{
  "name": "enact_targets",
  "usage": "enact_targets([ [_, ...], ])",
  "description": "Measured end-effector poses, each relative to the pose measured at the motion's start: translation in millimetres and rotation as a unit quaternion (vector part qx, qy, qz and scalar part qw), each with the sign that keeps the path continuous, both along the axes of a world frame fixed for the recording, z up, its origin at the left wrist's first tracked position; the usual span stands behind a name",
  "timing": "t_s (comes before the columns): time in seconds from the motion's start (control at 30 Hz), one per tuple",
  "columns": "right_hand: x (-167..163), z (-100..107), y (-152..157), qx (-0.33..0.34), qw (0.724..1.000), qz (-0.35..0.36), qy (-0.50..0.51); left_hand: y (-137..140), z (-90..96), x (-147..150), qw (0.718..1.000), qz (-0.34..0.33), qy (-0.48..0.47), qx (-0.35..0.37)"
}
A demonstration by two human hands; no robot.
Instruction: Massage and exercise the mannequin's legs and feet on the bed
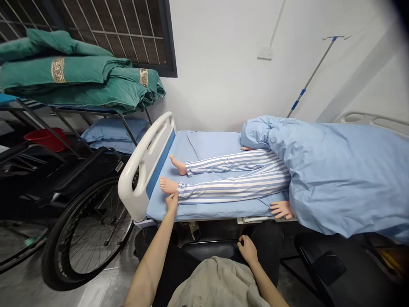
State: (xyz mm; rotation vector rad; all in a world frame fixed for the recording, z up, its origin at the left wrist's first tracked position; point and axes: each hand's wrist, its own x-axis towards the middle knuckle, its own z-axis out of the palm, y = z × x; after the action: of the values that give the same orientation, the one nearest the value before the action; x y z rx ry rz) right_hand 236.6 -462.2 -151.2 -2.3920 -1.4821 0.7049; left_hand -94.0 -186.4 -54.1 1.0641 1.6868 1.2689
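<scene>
A nursing manikin lies on the bed in blue-and-white striped trousers [236, 185], its two bare feet towards the footboard. My left hand [172, 202] is closed in a pinch on the trouser cuff [181, 190] of the nearer leg, just beside the nearer foot [168, 185]. The farther foot [179, 165] points up and is untouched. My right hand [248, 250] rests on my thigh with its fingers curled and nothing visible in them. A blue quilt [348, 170] hides the manikin's upper body, and one manikin hand [281, 209] sticks out below it.
The white footboard [136, 187] stands at the bed's left end. A wheelchair wheel [92, 234] is close on the left, below green folded bedding [79, 81] on a rack. An IV pole [315, 72] rises behind the bed, and a black chair [345, 264] stands at right.
</scene>
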Motion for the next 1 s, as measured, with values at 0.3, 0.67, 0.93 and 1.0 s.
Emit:
enact_targets([
  [0.3, -3, 7, 9, -0.037, 0.998, -0.021, 0.038, -35, -6.6, -17, 0.997, 0.071, 0.014, -0.021],
  [0.67, -2, 11, 10, -0.037, 0.995, -0.031, 0.085, -37, 6.3, 10, 0.989, 0.079, 0.122, 0.015],
  [0.93, 1, -11, 24, -0.060, 0.989, -0.066, 0.120, -6, 42.5, 30, 0.904, -0.056, 0.383, 0.180],
  [1.0, 4, -21, 29, -0.056, 0.986, -0.078, 0.137, 6, 44.3, 30, 0.874, -0.110, 0.436, 0.183],
])
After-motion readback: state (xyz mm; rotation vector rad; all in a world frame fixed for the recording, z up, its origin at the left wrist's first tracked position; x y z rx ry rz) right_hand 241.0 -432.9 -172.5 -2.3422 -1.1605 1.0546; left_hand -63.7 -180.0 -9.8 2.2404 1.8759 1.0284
